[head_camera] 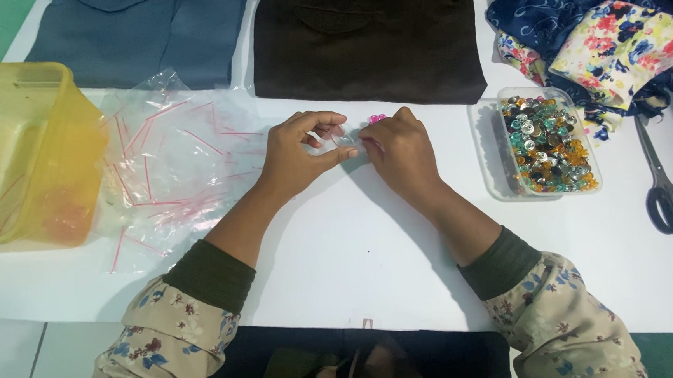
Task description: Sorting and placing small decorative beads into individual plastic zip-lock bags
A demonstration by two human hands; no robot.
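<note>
My left hand pinches a small clear zip bag between thumb and fingers over the white table. Facing it, my right hand has its fingers closed at the bag's mouth; whatever it may hold is hidden. A few pink beads lie just beyond my fingertips. To the right stands a clear plastic tray filled with several coloured and silvery buttons or beads.
A pile of clear zip bags with red strips lies at left beside a yellow plastic bin. Blue trousers and dark brown trousers lie at the back, floral fabrics at right, black scissors near the right edge.
</note>
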